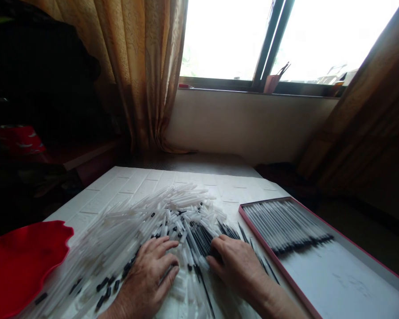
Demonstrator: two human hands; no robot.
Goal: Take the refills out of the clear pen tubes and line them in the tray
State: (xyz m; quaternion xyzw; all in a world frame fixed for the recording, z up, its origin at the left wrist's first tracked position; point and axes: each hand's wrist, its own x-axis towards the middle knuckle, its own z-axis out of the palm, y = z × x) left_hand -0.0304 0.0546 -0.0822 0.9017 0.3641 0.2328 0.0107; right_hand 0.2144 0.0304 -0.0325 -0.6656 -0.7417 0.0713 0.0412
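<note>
A large heap of translucent white plastic tubes [119, 230] spreads over the table, with small black caps [102, 283] scattered through it. My left hand [149, 272] rests on the near part of the heap, its fingers loosely bent and the thumb apart from the index finger; nothing shows in its grasp. Thin dark rods [199, 237] lie bunched between the hands. Over their right side, my right hand [241, 263] is closed with curled fingers, and whatever it grips is hidden. More dark rods lie just beyond it, close to the box.
To the right, a shallow pink-edged box [349, 270] holds a row of tubes with dark ends [282, 226]. A red scalloped dish [23, 261] sits at the left. The table [232, 188] has a white brick-patterned cover. Behind are a window and curtains [142, 66].
</note>
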